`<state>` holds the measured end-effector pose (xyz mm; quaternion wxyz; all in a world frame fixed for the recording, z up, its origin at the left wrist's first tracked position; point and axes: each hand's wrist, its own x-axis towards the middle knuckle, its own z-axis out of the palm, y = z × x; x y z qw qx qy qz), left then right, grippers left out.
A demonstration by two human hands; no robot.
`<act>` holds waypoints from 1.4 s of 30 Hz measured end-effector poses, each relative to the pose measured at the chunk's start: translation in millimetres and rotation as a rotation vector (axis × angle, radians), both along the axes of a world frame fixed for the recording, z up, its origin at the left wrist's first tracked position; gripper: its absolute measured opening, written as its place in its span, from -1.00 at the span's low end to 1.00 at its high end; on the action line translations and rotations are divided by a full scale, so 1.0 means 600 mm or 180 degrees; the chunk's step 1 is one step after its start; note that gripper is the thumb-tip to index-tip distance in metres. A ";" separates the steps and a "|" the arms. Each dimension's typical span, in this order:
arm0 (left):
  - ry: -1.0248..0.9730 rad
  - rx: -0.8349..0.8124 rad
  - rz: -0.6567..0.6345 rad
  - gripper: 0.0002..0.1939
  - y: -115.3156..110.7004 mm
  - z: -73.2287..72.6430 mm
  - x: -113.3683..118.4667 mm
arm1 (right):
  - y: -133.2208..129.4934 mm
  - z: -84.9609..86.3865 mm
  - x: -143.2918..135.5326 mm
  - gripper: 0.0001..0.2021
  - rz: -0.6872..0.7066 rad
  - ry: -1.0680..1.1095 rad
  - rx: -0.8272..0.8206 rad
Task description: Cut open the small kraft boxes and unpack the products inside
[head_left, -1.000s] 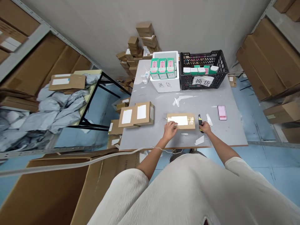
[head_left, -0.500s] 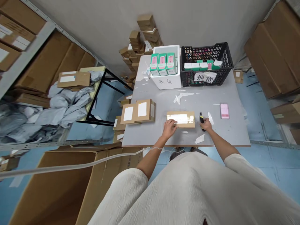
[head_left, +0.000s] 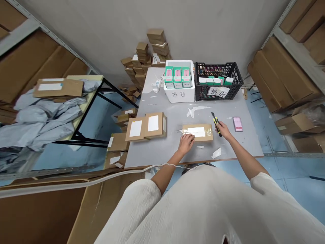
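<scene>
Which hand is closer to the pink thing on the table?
Right. The right hand, holding the cutter, is left of the pink thing; the left hand is farther left, at the cardboard box.

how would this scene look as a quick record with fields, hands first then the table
left hand: resting at the near edge of a taped cardboard box
right hand: gripping a yellow-and-black utility knife, beside the box
box top: white label, shiny tape
table left: two labelled cardboard parcels
table back: white bin holding green-and-pink product boxes; black plastic crate beside it
scraps: torn white paper pieces
</scene>
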<state>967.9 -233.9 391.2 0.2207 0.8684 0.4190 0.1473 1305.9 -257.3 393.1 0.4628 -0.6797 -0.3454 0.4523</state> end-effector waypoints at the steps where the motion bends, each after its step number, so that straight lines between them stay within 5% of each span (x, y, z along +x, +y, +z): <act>1: -0.0053 0.0054 -0.0083 -0.67 0.000 -0.002 -0.004 | 0.004 0.016 -0.013 -0.60 0.0212 -0.0278 0.0077; 8: -0.0217 0.0389 -0.0442 -0.57 -0.001 -0.009 -0.028 | 0.025 0.109 -0.124 -0.61 0.2188 -0.2547 0.0312; 13: -0.0320 0.0414 -0.0299 -0.46 -0.009 -0.010 -0.036 | 0.039 0.142 -0.179 -0.62 0.2774 -0.3322 -0.0059; 42: -0.0415 0.0318 -0.0366 -0.43 -0.009 -0.020 -0.038 | 0.057 0.211 -0.237 -0.64 0.3292 -0.4145 -0.0487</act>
